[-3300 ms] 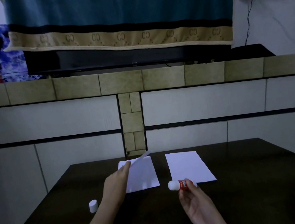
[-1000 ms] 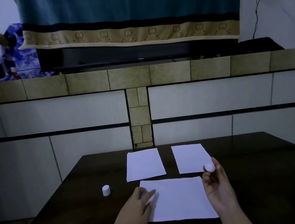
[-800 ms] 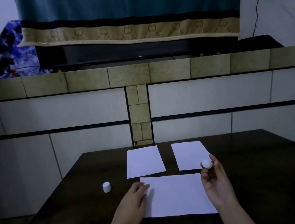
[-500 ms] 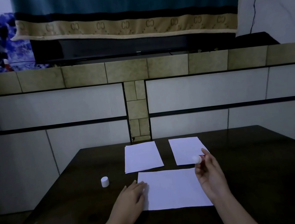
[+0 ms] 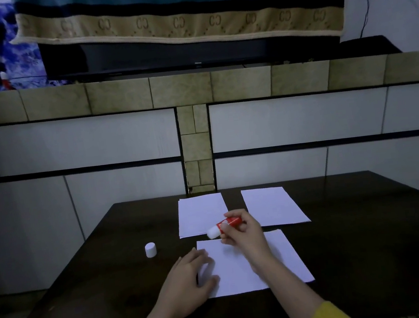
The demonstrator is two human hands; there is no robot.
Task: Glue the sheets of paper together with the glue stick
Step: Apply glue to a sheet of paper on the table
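Head view, sole entry.

Item: my right hand (image 5: 241,234), grip pinching the red glue stick (image 5: 225,225) between thumb and fingers. The stick is tipped so its white end points down and to the left, poised over the far-left corner of the nearest sheet; I cannot tell whether it touches the paper. Held so, I judge, to begin spreading glue from that corner.

Item: my left hand (image 5: 189,280), fingers spread and relaxed, resting flat on the left edge of the nearest sheet (image 5: 276,259). Purpose, as I judge: to pin the paper against sliding under the stick.

Item: left far sheet (image 5: 199,213) and right far sheet (image 5: 272,205), lying flat side by side with a dark strip of worktop between them, both just beyond the nearest sheet. Kept in reach for laying on once glue is down.

Item: white cap (image 5: 150,249), standing upright on the dark worktop (image 5: 370,231), left of all paper and well apart from both hands, out of the stroke's path.

Edges and room: the nearest sheet's near edge sits inside the worktop's front; broad bare surface to the right and to the left beyond the cap. The far sheets lie close to the worktop's back edge, against the tiled wall (image 5: 69,147), so little room remains there.
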